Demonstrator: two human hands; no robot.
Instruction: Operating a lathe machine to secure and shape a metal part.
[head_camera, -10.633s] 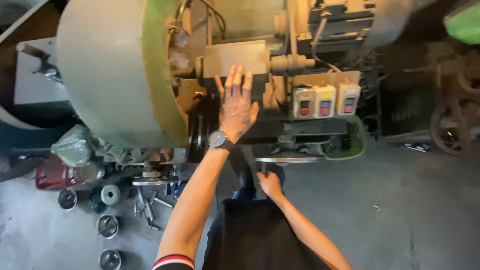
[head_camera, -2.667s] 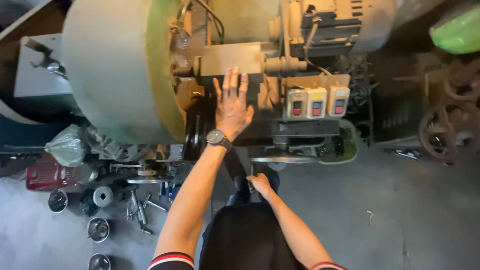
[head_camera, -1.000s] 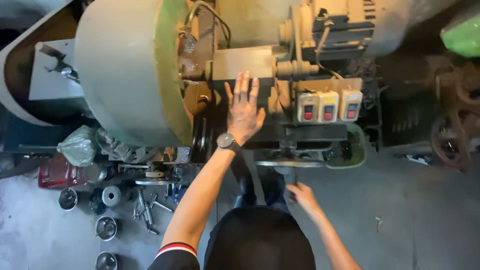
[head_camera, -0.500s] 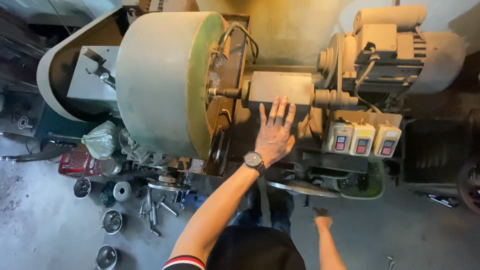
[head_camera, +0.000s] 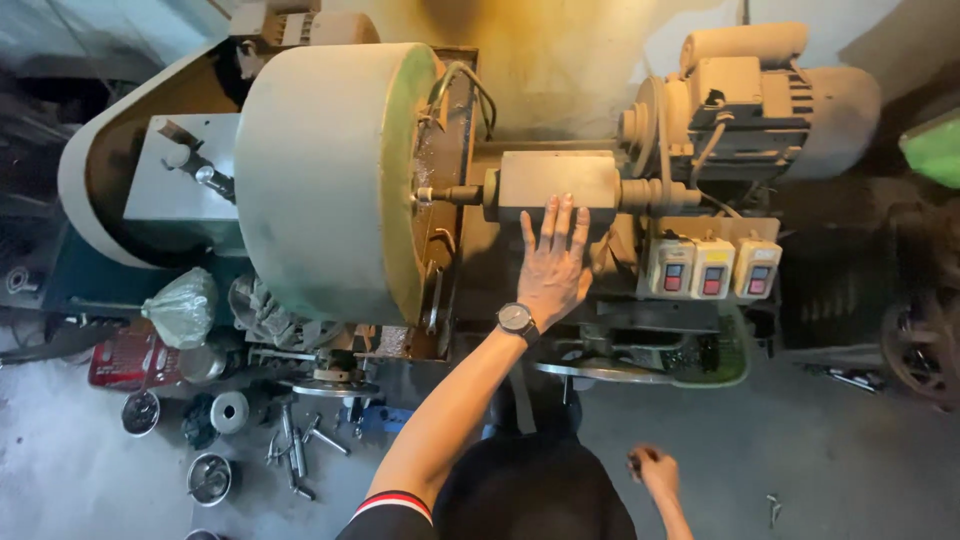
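My left hand (head_camera: 556, 262) lies flat with fingers spread against the lower edge of a beige rectangular housing (head_camera: 555, 178) on a big workshop machine. A dark wristwatch (head_camera: 516, 319) is on that wrist. Left of the housing a short shaft runs into a large pale green drum guard (head_camera: 325, 175). My right hand (head_camera: 655, 472) hangs low near my hip, above the concrete floor; its fingers look curled, and I cannot make out anything in them.
An electric motor (head_camera: 770, 95) sits at the upper right, with three switch boxes (head_camera: 712, 268) bearing red buttons below it. Loose metal parts, rings and tools (head_camera: 255, 440) lie on the floor at lower left, beside a red crate (head_camera: 115, 360) and a tied plastic bag (head_camera: 182, 308).
The view has tilted up and shifted, showing more of the motor and drum. My left hand stays pressed on the housing. My right hand has dropped lower and to the right.
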